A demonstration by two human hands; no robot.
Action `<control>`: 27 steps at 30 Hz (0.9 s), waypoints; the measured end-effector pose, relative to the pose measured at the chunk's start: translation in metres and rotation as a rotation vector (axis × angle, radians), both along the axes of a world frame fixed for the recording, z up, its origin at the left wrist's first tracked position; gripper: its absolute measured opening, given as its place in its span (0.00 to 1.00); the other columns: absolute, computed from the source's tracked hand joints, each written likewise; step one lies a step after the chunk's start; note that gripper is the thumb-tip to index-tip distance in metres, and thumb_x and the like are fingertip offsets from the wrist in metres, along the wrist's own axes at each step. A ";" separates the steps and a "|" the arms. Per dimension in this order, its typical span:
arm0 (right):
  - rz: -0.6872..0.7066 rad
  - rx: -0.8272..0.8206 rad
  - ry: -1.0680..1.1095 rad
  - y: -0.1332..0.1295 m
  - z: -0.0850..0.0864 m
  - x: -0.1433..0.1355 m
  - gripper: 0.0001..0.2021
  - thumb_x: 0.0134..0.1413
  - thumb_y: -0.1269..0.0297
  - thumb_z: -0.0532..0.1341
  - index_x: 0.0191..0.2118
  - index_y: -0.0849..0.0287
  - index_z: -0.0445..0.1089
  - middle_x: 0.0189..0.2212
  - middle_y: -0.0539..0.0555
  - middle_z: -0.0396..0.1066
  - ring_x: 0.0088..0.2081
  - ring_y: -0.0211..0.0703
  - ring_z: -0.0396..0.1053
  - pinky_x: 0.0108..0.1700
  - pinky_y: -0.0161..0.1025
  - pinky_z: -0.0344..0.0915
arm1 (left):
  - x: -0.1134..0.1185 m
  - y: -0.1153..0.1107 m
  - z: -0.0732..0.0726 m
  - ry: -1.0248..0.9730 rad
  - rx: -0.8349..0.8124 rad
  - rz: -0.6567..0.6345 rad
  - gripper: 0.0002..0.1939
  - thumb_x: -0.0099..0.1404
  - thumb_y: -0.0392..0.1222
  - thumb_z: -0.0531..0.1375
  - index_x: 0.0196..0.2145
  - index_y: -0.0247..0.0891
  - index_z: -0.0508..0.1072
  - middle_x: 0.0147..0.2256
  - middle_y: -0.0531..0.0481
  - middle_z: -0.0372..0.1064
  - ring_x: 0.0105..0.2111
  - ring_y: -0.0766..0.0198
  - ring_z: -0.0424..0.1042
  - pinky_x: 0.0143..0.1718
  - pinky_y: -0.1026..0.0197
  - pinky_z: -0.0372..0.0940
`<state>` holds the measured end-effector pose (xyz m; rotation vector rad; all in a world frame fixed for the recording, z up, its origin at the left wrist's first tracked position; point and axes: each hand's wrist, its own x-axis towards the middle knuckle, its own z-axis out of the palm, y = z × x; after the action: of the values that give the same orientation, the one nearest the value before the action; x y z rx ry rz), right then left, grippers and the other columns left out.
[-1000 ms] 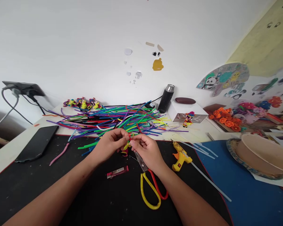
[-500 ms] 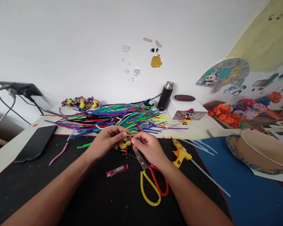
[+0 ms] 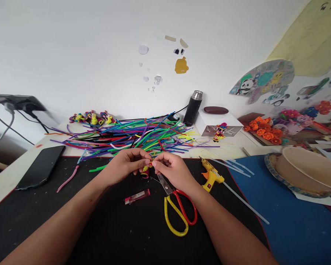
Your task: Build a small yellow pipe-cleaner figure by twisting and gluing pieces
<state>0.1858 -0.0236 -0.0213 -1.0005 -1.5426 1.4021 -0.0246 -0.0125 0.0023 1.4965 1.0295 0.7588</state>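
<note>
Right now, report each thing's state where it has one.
Left hand: pinching a small craft piece
Right hand: pinching the same piece
Scissors: lying flat, tips hidden
Lighter: lying unlit
Glue gun: on its side, glue stick loaded
Phone: lying flat, dark
Flask: upright, capped
Plugs: plugged in
Pipe cleaners: heaped

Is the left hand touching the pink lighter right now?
Apart. The head view shows bare black mat between the left hand and the pink lighter, which lies nearer the wearer.
</note>
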 end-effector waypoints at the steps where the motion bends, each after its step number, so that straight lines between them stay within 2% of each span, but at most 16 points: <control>1: -0.002 -0.006 0.012 0.000 -0.001 0.000 0.10 0.60 0.56 0.66 0.34 0.57 0.71 0.26 0.47 0.72 0.28 0.39 0.70 0.34 0.37 0.65 | 0.000 0.000 0.000 0.000 -0.004 -0.007 0.18 0.63 0.56 0.70 0.37 0.37 0.79 0.27 0.51 0.75 0.24 0.67 0.69 0.24 0.67 0.62; 7: 0.001 -0.058 0.090 0.002 0.000 0.001 0.15 0.57 0.50 0.69 0.34 0.57 0.72 0.25 0.47 0.72 0.28 0.39 0.71 0.36 0.38 0.70 | 0.000 -0.001 0.000 -0.008 -0.009 -0.033 0.17 0.62 0.55 0.71 0.36 0.37 0.80 0.27 0.50 0.75 0.24 0.66 0.70 0.25 0.66 0.63; 12: -0.032 -0.084 0.163 0.003 0.000 0.003 0.19 0.57 0.44 0.69 0.36 0.57 0.74 0.24 0.48 0.73 0.27 0.39 0.71 0.34 0.38 0.70 | -0.001 0.000 -0.003 -0.077 -0.020 0.035 0.17 0.61 0.54 0.72 0.36 0.37 0.79 0.27 0.51 0.74 0.24 0.67 0.69 0.23 0.67 0.63; 16: -0.030 -0.088 0.182 0.004 -0.001 0.003 0.19 0.55 0.45 0.70 0.38 0.57 0.75 0.24 0.47 0.72 0.28 0.39 0.71 0.34 0.38 0.70 | -0.001 0.001 -0.004 -0.109 -0.033 0.066 0.18 0.59 0.54 0.73 0.35 0.37 0.79 0.26 0.51 0.74 0.23 0.67 0.69 0.22 0.67 0.61; 21: -0.008 -0.081 0.173 0.002 0.000 0.002 0.17 0.56 0.47 0.70 0.36 0.58 0.74 0.25 0.47 0.73 0.28 0.39 0.71 0.35 0.38 0.71 | 0.001 0.000 -0.005 -0.104 -0.043 0.039 0.18 0.59 0.54 0.73 0.35 0.37 0.79 0.26 0.52 0.74 0.23 0.68 0.69 0.23 0.67 0.62; 27: -0.052 -0.043 0.144 0.003 0.000 0.002 0.17 0.56 0.47 0.70 0.36 0.57 0.74 0.24 0.47 0.73 0.27 0.40 0.71 0.35 0.39 0.71 | 0.003 -0.002 -0.005 -0.104 -0.081 0.060 0.23 0.58 0.57 0.73 0.40 0.37 0.79 0.28 0.51 0.75 0.23 0.66 0.70 0.22 0.66 0.62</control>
<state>0.1878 -0.0208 -0.0214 -0.9375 -1.3778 1.4436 -0.0216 -0.0143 -0.0029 1.3488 1.0185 0.8188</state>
